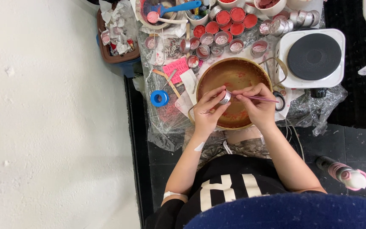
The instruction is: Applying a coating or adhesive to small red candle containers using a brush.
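My left hand point(206, 111) holds a small round metal cup point(225, 97) over a wide brass-coloured pot point(234, 70) smeared with red residue. My right hand point(257, 106) grips thin pink tweezers point(261, 99), whose tip touches the cup's rim. Both hands hover above the pot, close together. Behind the pot stand several small metal cups, some filled with red wax point(223, 18) and some with only pale residue point(222, 39).
A white electric hotplate point(314, 57) sits right of the pot. A roll of blue tape point(159, 98) and a pink paper note point(176, 69) lie left. A bowl with a blue spoon point(172, 8) is at the back. A bottle point(342, 171) lies on the dark floor.
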